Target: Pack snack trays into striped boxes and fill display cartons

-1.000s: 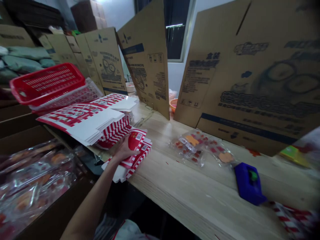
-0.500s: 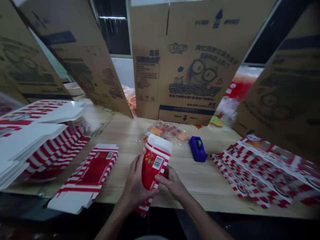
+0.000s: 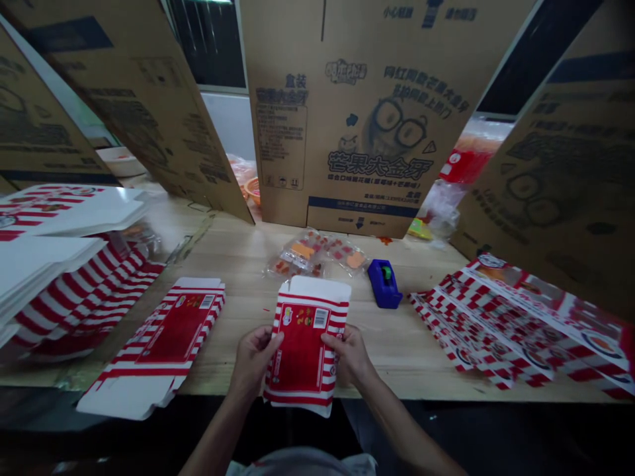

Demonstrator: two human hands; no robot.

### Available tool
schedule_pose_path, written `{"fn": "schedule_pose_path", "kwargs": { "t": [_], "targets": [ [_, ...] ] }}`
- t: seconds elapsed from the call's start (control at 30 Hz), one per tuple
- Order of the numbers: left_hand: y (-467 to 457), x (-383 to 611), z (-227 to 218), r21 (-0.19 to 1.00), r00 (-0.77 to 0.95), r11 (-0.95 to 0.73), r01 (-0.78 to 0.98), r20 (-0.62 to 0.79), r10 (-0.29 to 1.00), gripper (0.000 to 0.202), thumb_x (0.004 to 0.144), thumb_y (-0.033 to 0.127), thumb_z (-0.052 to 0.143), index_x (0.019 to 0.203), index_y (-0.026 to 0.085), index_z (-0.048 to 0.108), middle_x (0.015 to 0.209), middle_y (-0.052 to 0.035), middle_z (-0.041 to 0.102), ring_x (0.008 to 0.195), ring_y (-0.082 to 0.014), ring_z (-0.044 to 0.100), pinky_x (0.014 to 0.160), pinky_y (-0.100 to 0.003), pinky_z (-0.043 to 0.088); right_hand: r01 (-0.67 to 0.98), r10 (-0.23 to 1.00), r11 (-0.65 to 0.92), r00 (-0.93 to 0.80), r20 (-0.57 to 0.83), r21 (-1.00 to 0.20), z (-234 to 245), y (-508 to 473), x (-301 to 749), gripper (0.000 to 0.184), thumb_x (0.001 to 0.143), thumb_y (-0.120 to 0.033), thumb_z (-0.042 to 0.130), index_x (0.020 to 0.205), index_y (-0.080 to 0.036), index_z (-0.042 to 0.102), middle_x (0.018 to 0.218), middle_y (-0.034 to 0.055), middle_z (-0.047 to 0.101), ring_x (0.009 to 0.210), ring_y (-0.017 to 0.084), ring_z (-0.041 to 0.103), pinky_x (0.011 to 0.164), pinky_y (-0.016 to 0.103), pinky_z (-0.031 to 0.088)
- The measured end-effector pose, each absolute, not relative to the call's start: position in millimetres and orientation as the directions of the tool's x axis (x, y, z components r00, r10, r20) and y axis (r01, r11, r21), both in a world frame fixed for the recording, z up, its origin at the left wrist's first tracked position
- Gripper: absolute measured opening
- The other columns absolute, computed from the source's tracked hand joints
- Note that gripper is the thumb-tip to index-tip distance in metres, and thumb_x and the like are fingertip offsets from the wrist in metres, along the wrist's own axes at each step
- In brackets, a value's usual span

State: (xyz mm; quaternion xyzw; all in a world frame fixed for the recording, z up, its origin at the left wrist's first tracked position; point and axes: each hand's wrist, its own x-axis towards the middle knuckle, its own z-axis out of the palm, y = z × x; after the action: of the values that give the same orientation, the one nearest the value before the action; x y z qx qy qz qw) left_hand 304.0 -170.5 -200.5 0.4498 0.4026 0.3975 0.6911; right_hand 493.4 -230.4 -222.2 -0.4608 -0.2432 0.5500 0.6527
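Observation:
Both hands grip a red-and-white striped carton [image 3: 301, 350] by its long sides, at the front edge of the table. Its red printed panel with a barcode faces me, and a white flap sticks out at the far end. My left hand [image 3: 255, 357] is closed on the left side, thumb on the front. My right hand [image 3: 351, 350] pinches the right side the same way. Left of them lies a flat stack of matching cartons [image 3: 173, 330]. Beyond the carton are clear plastic packets [image 3: 317, 251] with orange and red pieces, and a blue tape dispenser [image 3: 385, 284].
Large cardboard sheets [image 3: 342, 132] stand along the back of the table [image 3: 238, 251]. A big pile of striped cartons [image 3: 59, 258] fills the left. On the right lie overlapping finished-looking checked cartons [image 3: 516, 330]. An orange basket [image 3: 253, 190] shows behind a gap.
The carton has turned from a slanted, edge-on pose to face me broadly. My hands have moved apart to its two sides. The whole view has shifted slightly.

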Motion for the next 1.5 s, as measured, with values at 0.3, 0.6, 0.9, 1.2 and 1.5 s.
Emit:
{"fn": "schedule_pose_path", "kwargs": {
  "t": [0.3,0.6,0.9,1.2,1.5],
  "targets": [
    [-192,290,-215,0.958,0.549,0.281,0.057,-0.265,0.793,0.039,0.075,0.053,0.069,0.087,0.016,0.069,0.078,-0.0039,0.072,0.074,-0.0239,0.068,0.07,-0.034,0.056,-0.553,0.932,-0.044,0.277,-0.233,-0.832,-230,-230,506,0.035,0.059,-0.03,0.085,0.088,-0.015,0.072,0.084,0.0062,0.075,0.071,0.021,0.069,0.072,0.033,0.056],
    [-175,307,-206,0.962,0.469,0.177,-0.208,-0.06,0.881,0.054,0.084,0.035,0.063,0.134,0.019,0.05,0.128,-0.0105,0.062,0.115,-0.0267,0.059,0.095,-0.038,0.05,-0.463,0.974,-0.133,0.103,-0.202,-0.876,-238,-263,492,0.046,0.074,-0.028,0.076,0.116,-0.02,0.059,0.111,0.0084,0.069,0.098,0.023,0.067,0.089,0.039,0.052],
    [-172,290,-236,0.933,0.579,0.291,-0.214,-0.119,0.807,0.06,0.076,0.031,0.074,0.132,0.024,0.054,0.135,-0.0095,0.056,0.111,-0.0278,0.061,0.088,-0.037,0.054,-0.168,0.956,-0.023,0.285,-0.071,-0.986,-268,-251,509,0.062,0.075,-0.039,0.074,0.132,-0.024,0.053,0.118,0.0076,0.066,0.093,0.022,0.067,0.08,0.037,0.055],
    [-155,311,-259,0.933,0.303,0.294,-0.208,-0.224,0.926,0.021,0.066,0.033,0.075,0.072,0.014,0.067,0.073,-0.0012,0.068,0.067,-0.0129,0.061,0.063,-0.022,0.047,-0.015,0.955,-0.001,0.297,-0.006,-1.0,-262,-235,531,0.018,0.072,-0.039,0.074,0.074,-0.021,0.073,0.096,0.0058,0.07,0.092,0.022,0.064,0.085,0.033,0.049],
    [-135,315,-245,0.947,0.477,0.317,-0.052,-0.255,0.841,0.031,0.059,0.028,0.072,0.084,0.01,0.072,0.076,-0.009,0.072,0.068,-0.0201,0.065,0.063,-0.029,0.05,-0.106,0.977,-0.212,-0.025,-0.211,-0.971,-239,-222,549,0.027,0.066,-0.034,0.078,0.083,-0.017,0.066,0.075,-0.0001,0.065,0.069,0.014,0.06,0.068,0.026,0.048]
  ]
}}
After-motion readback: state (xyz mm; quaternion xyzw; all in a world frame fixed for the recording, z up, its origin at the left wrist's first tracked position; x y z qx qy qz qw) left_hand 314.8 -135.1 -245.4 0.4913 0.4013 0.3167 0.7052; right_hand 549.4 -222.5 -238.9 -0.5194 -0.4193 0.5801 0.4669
